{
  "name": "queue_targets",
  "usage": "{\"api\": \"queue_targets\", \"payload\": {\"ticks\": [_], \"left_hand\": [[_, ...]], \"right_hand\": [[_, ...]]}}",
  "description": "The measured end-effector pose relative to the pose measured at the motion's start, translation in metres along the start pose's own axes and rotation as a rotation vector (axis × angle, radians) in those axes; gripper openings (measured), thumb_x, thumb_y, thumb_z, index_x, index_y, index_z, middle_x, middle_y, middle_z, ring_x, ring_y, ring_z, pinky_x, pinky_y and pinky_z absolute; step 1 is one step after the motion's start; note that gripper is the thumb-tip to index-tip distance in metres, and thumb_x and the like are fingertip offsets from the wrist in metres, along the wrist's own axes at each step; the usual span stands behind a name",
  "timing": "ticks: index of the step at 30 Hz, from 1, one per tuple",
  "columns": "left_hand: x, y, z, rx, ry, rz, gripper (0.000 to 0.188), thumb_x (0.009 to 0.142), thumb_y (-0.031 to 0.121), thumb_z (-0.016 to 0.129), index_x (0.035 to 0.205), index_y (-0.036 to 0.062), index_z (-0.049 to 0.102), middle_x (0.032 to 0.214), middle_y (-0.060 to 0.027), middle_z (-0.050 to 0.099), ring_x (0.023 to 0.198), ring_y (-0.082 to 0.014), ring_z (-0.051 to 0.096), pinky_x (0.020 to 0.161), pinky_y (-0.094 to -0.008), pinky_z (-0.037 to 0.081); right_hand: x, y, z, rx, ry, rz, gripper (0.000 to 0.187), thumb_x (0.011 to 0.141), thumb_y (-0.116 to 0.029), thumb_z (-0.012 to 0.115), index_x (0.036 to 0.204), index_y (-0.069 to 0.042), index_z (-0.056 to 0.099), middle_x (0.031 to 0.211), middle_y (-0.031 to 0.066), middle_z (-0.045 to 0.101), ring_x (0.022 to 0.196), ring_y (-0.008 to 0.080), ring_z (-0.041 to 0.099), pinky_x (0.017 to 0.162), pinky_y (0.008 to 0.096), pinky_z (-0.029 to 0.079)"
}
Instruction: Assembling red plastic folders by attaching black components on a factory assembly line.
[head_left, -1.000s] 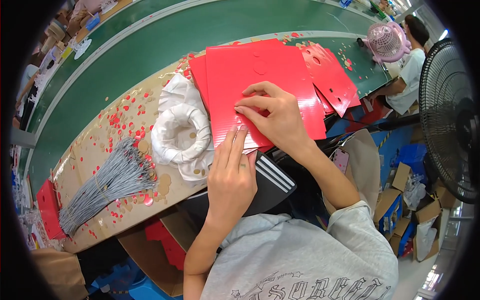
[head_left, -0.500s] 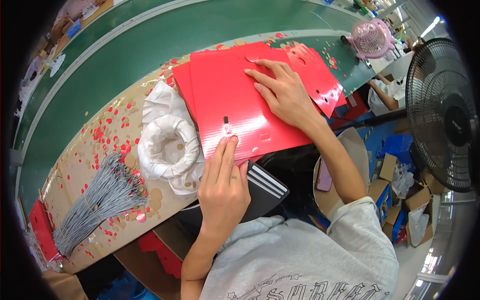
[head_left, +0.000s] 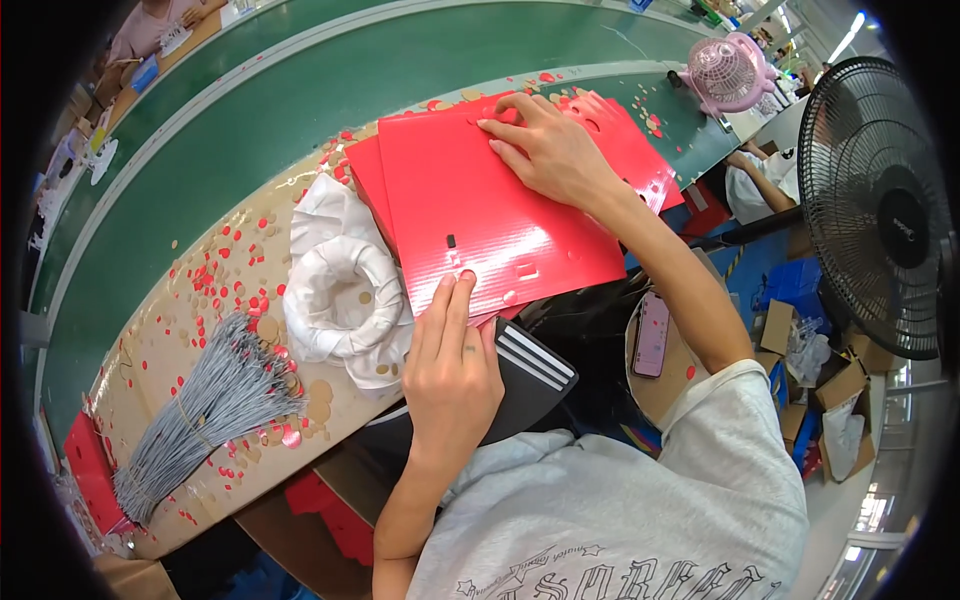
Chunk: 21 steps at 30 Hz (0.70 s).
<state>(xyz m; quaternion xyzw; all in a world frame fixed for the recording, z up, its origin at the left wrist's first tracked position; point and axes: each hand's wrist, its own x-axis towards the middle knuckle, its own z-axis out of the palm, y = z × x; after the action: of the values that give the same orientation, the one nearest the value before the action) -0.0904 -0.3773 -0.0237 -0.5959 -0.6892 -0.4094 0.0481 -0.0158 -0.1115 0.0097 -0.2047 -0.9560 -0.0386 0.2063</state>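
The flat red ribbed plastic sheet (head_left: 490, 215) lies on the speckled brown worktable (head_left: 180, 330), its long side running from 11 to 5 o'clock. The left hand (head_left: 450, 370) lies open, fingers flat on its near edge. The right hand (head_left: 545, 150) presses open on the far corner. A white crumpled bag (head_left: 340, 290) sits at 9 o'clock.

Factory assembly line: long green conveyor belt (head_left: 300, 110), workbench (head_left: 180, 330) strewn with punch-out scraps, standing fan (head_left: 880, 210).
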Motion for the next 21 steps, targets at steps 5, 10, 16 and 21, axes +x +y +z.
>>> {"api": "queue_targets", "payload": {"ticks": [5,10,16,21], "left_hand": [[-0.002,0.000,0.003,0.003,-0.003,0.009,0.017,0.088,0.002,0.068,0.079,-0.0126,0.064,0.131,-0.0198,0.064,0.123,-0.0367,0.060,0.096,-0.0436,0.051],[-0.002,0.003,0.005,0.009,0.009,0.002,0.017,0.089,0.002,0.067,0.081,-0.0124,0.064,0.133,-0.0181,0.063,0.123,-0.0366,0.060,0.096,-0.0432,0.051],[-0.001,0.005,0.005,0.029,0.011,0.022,0.018,0.090,0.001,0.066,0.078,-0.0120,0.063,0.133,-0.0192,0.063,0.123,-0.0374,0.060,0.098,-0.0439,0.051],[-0.005,0.002,0.005,0.018,-0.001,0.021,0.021,0.089,0.003,0.068,0.078,-0.0138,0.065,0.133,-0.0229,0.062,0.124,-0.0403,0.060,0.100,-0.0481,0.050]], "right_hand": [[0.017,0.015,-0.001,0.015,-0.027,0.026,0.039,0.091,-0.029,0.068,0.126,-0.011,0.068,0.134,0.0119,0.058,0.121,0.0298,0.059,0.103,0.0388,0.049],[0.029,0.021,0.001,0.064,-0.093,-0.089,0.041,0.083,-0.026,0.070,0.115,-0.002,0.065,0.133,0.0120,0.058,0.120,0.0308,0.058,0.102,0.0397,0.049],[0.048,0.031,-0.011,0.149,-0.279,-0.015,0.042,0.077,-0.029,0.071,0.106,0.000,0.063,0.121,0.0121,0.062,0.111,0.0309,0.061,0.096,0.0408,0.049],[0.051,0.008,-0.029,-0.086,-0.334,-0.028,0.041,0.076,-0.032,0.070,0.105,-0.003,0.064,0.106,0.0091,0.067,0.102,0.0269,0.065,0.092,0.0398,0.046]]}}
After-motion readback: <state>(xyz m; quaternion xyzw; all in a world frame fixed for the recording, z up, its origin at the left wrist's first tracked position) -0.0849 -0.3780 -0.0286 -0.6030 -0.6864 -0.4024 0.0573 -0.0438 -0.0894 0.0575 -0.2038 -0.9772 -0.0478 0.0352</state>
